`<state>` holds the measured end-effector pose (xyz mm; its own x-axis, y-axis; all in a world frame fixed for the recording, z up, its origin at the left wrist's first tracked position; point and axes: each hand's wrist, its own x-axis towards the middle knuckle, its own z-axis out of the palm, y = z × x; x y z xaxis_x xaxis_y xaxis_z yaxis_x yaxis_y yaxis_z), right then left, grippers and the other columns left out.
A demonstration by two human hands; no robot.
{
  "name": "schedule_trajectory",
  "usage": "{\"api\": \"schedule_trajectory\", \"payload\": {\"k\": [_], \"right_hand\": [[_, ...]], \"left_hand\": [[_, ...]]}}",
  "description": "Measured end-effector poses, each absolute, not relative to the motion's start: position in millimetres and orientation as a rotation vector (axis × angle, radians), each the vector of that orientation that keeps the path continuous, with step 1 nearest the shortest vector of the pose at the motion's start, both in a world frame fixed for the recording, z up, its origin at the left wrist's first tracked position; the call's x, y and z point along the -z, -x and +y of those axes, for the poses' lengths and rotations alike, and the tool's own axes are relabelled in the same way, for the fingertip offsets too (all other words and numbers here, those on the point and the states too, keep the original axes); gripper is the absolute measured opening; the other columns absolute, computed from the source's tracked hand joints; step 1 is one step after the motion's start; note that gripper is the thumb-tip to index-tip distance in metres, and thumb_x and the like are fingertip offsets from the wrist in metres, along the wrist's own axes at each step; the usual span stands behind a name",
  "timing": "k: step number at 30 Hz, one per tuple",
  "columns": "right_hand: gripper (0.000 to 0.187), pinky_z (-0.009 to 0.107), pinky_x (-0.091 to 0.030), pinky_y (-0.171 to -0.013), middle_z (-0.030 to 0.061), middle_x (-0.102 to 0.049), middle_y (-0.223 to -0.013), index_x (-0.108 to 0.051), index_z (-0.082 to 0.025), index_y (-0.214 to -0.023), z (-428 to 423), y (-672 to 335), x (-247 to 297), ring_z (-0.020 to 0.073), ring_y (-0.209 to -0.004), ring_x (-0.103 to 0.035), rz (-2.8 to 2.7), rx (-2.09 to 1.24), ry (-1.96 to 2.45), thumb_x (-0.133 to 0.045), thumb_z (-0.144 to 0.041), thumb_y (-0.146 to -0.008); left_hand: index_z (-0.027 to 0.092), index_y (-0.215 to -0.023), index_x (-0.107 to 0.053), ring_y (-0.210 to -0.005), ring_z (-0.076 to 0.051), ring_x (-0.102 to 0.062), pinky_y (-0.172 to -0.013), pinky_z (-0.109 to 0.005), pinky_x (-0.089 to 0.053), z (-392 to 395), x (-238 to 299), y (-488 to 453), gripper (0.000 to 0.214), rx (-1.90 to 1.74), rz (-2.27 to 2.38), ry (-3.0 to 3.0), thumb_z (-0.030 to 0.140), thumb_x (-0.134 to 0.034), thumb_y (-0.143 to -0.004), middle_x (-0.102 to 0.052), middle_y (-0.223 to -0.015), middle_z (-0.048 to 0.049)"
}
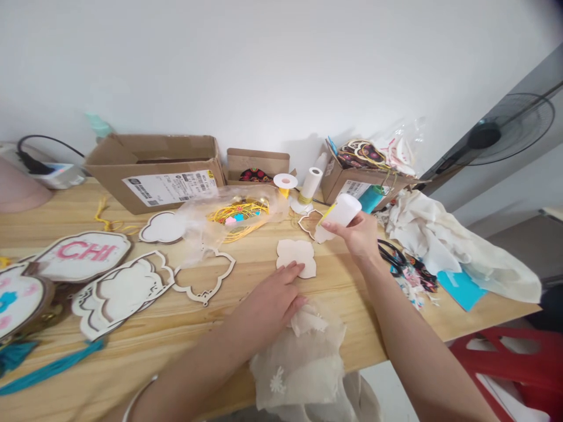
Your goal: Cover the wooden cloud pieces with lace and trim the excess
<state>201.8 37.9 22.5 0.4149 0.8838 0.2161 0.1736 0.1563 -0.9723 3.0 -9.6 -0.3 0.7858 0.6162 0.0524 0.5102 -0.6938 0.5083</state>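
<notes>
My right hand [358,234] is closed round a white glue bottle [338,215] with a yellow label, held tilted above the table. Just left of it lies a flat, lobed wooden cutout [295,255]. My left hand [272,299] rests palm down on the table, its fingertips touching the cutout's near edge and its fingers lying over a piece of sheer cream fabric [303,357] that hangs off the table's front edge. A second small wooden frame piece [308,223] lies under the bottle's tip.
Wooden table [176,328] holds cloud-shaped wooden frames [123,290], a "CHI" plaque [83,253], a plastic bag of yellow cord [240,215], cardboard boxes [153,170], thread spools [310,187], scissors [396,255], white cloth [444,234]. A red stool [519,363] and a fan [514,129] stand right.
</notes>
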Motion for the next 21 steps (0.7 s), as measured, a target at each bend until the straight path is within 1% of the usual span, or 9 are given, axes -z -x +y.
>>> {"api": "schedule_trajectory", "payload": {"k": [4, 10, 17, 21], "right_hand": [[0.031, 0.030, -0.050, -0.058, 0.0004, -0.066, -0.065, -0.063, -0.015, -0.064, 41.9, -203.9, -17.0, 0.0169, -0.060, -0.060, -1.044, -0.663, 1.309, -0.078, -0.026, -0.039], [0.031, 0.029, -0.049, -0.056, 0.0007, -0.067, -0.066, -0.064, -0.015, -0.066, 38.1, -207.6, -17.8, 0.0167, -0.059, -0.060, -1.120, -0.673, 1.321, -0.078, -0.027, -0.042], [0.031, 0.030, -0.049, -0.057, 0.0004, -0.066, -0.066, -0.064, -0.015, -0.066, 32.9, -206.4, -23.5, 0.0171, -0.059, -0.060, -1.139, -0.728, 1.337, -0.078, -0.028, -0.042], [0.030, 0.029, -0.049, -0.057, -0.0006, -0.066, -0.066, -0.064, -0.016, -0.066, 33.3, -204.5, -23.1, 0.0163, -0.058, -0.060, -1.136, -0.748, 1.309, -0.079, -0.027, -0.041]], "left_hand": [[0.012, -0.080, -0.065, -0.122, -0.022, -0.037, -0.103, -0.039, -0.028, -9.2, -2.1, -3.5, 0.031, -0.279, 0.831, -2.518, 0.022, -0.036, -0.087, -0.042, -0.132, -0.0126], [0.014, -0.079, -0.064, -0.120, -0.020, -0.040, -0.102, -0.036, -0.032, -8.7, -3.2, -4.4, 0.030, -0.268, 0.843, -2.604, 0.023, -0.036, -0.087, -0.045, -0.130, -0.0098], [0.014, -0.079, -0.064, -0.122, -0.020, -0.038, -0.103, -0.038, -0.030, -9.1, 0.2, -3.9, 0.030, -0.284, 0.848, -2.568, 0.024, -0.037, -0.087, -0.045, -0.131, -0.0099], [0.015, -0.079, -0.064, -0.122, -0.019, -0.037, -0.103, -0.037, -0.030, -9.1, 2.7, -3.0, 0.029, -0.306, 0.862, -2.548, 0.024, -0.037, -0.087, -0.044, -0.131, -0.0094]]}}
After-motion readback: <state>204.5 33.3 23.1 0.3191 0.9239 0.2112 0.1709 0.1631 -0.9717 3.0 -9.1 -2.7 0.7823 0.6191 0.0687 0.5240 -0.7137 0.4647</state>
